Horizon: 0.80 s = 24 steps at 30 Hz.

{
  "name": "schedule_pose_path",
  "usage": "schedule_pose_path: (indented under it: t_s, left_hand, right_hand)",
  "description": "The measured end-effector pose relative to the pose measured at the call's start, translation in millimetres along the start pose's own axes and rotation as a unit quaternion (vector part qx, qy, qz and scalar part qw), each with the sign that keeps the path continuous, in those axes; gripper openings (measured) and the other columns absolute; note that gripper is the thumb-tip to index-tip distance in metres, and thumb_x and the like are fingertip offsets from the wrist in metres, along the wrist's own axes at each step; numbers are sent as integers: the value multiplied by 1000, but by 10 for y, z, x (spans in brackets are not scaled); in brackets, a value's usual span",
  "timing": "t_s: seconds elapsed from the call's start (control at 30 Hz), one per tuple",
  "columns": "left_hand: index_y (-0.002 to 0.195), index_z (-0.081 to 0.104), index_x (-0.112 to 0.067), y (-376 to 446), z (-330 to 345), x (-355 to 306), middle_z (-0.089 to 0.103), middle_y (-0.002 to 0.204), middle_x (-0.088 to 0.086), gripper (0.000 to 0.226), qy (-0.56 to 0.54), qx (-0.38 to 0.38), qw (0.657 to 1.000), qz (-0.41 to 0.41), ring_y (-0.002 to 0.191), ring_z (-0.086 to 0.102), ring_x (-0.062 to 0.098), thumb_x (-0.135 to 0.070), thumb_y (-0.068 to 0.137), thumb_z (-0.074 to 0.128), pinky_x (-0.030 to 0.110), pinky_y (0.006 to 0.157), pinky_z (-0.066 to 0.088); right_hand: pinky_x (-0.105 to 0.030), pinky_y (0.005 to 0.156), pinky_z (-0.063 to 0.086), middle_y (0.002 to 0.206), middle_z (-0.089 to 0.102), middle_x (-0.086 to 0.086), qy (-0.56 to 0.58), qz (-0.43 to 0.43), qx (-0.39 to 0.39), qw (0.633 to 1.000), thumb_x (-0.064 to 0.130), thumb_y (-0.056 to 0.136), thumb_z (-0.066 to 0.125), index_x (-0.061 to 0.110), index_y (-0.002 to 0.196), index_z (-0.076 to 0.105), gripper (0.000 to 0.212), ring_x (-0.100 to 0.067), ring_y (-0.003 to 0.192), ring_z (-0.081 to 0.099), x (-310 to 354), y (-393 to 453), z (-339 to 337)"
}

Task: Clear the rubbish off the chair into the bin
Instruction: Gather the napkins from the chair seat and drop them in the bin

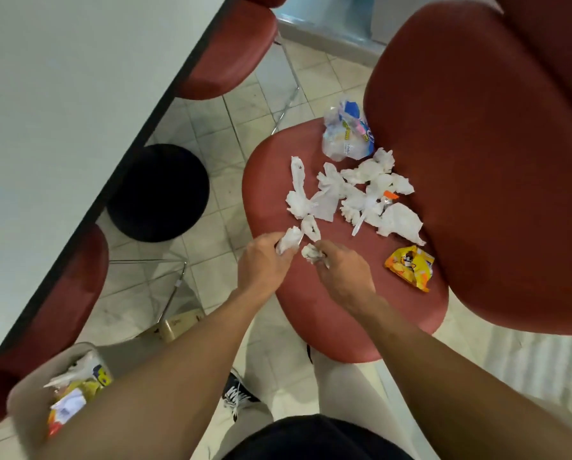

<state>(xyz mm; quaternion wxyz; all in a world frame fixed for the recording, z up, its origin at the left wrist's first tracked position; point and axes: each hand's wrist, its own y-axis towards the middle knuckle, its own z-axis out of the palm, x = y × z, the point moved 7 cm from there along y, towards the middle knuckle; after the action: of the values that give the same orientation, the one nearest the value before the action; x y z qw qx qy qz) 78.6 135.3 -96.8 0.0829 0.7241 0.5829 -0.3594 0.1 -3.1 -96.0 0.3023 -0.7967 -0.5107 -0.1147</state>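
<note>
On a tiled floor, the bin stands low left within reach, while on the red chair the left hand and right hand each pinch a crumpled tissue, fingers clamped, beside remaining tissues and a yellow wrapper.

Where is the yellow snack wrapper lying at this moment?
In the head view the yellow snack wrapper lies on the right side of the red chair seat, close to the backrest, to the right of the right hand and below the crumpled tissues.
</note>
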Motion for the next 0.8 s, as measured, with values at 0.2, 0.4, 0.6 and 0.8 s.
schedule_pose_path:
  t_s: [0.2,0.4,0.6,0.8]
  left_hand:
    - [121,60,-35,-694,-645,635,71,100,-3,42,-19,-46,997,-55,92,63,23,-49,82,63,33,76,50]
    - [104,65,-30,-1351,-1111,1475,68,85,-3,35,-64,-90,983,-145,83,61,23,-55,80,62,32,67,47]
    - [102,69,-22,-2022,-1593,2274,71,87,-3,36,-136,-141,963,-186,82,64,18,-51,80,65,31,71,49]
    - [99,66,-13,-2691,-2006,3159,68,89,5,33,-147,-183,928,-291,93,62,27,-43,84,65,30,75,44]
  right_hand:
    - [-37,75,48,96,68,-6,-11,-47,-27,998,22,90,55,20,114,61,25,-29,95,56,791,-489,222]
    - [-38,81,47,101,70,-8,-8,-87,19,996,27,89,58,22,120,59,31,-33,95,60,1538,-855,616]
    - [-34,80,51,108,69,-9,21,-115,89,989,30,90,57,20,123,58,34,-29,97,63,2265,-1173,1126]
    - [-37,84,53,114,68,-7,-9,-155,150,976,32,92,54,25,128,54,37,-26,99,63,3000,-1524,1791]
